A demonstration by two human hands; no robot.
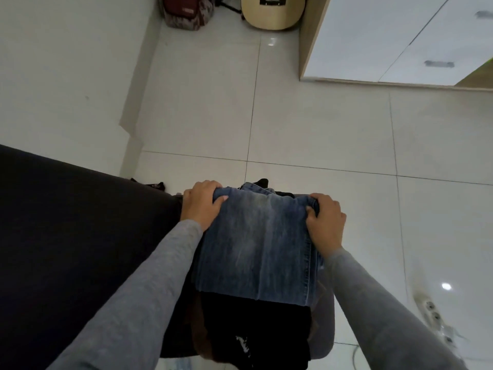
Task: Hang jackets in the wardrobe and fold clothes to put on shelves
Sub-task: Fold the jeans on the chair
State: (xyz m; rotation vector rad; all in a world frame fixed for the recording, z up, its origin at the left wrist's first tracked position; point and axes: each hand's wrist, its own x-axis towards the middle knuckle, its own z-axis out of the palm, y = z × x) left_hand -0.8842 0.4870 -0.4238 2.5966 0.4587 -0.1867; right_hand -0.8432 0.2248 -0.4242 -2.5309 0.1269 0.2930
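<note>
Folded blue jeans (256, 244) lie on top of a stack of dark clothes (253, 332), in the lower middle of the head view. My left hand (201, 202) grips the jeans' far left corner, thumb on top and fingers curled over the edge. My right hand (326, 222) grips the far right corner the same way. Both arms wear grey sleeves. What carries the stack underneath is hidden.
A dark bed or sofa surface (66, 236) fills the left. The white wardrobe (386, 41) with closed doors stands at the upper right. A guitar (272, 12) and a bag (186, 12) lean by the far wall. A power strip (432, 311) lies on the tiled floor at right.
</note>
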